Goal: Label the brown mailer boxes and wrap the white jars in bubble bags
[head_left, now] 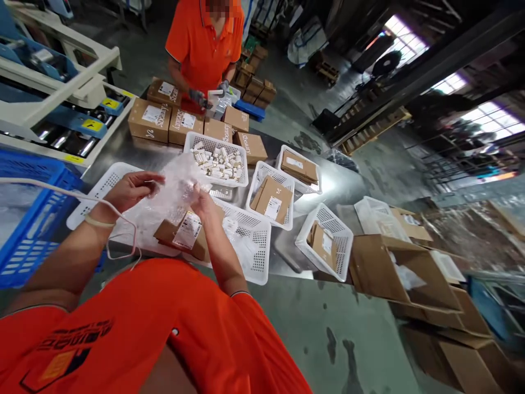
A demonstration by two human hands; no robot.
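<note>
A crumpled clear sheet that looks like bubble wrap (176, 180) is held up over the near side of the table. My right hand (204, 203) pinches its right edge between thumb and fingers. On the other side, my left hand (133, 191) has its fingers stretched apart, the tips at the sheet's left edge. Below the sheet lies a brown cardboard box (200, 246) with a white printed label, partly covered by my right forearm. More clear plastic (139, 224) spreads under my left hand. Just beyond, a white basket (186, 143) holds many small white pieces.
White baskets (290, 210) with flat cartons stand to the right. Taped boxes (147, 134) line the far side, where a co-worker in orange (205, 49) holds something. A blue crate (30, 257) and roller conveyor (61, 139) are left; open cartons (381, 268) sit right.
</note>
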